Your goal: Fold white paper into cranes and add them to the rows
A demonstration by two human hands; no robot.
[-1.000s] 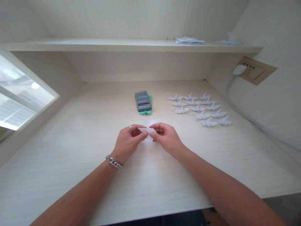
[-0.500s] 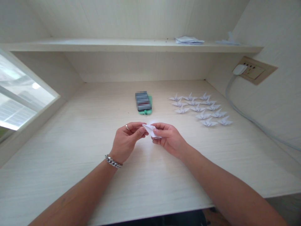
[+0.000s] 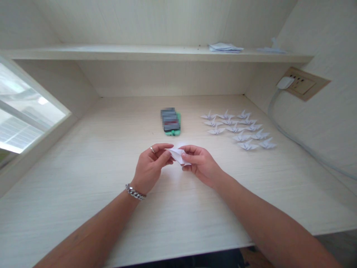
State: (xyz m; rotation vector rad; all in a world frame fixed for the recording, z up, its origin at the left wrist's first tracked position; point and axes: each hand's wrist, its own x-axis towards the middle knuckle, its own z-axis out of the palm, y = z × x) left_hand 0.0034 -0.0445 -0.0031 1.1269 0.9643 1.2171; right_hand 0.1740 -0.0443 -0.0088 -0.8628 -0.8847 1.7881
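Observation:
Between my hands, above the desk, is a small piece of folded white paper (image 3: 176,155). My left hand (image 3: 152,162), with a ring and a chain bracelet, pinches its pointed left end between thumb and fingers. On the other end, my right hand (image 3: 199,162) grips the paper, thumb on top and fingers behind; those fingers partly hide its right side. Several white origami cranes (image 3: 235,128) stand in loose rows on the desk, to the right of and beyond my hands.
A phone (image 3: 170,121) with a green edge, its screen blurred out, lies beyond my hands. A stack of white paper (image 3: 225,47) rests on the shelf (image 3: 125,54). At right, a cable (image 3: 295,139) runs from a plug in the wall socket (image 3: 304,83) along the desk (image 3: 83,178).
The paper's left point has slipped further under my left thumb, and the paper has turned slightly. Both hands stay almost in place.

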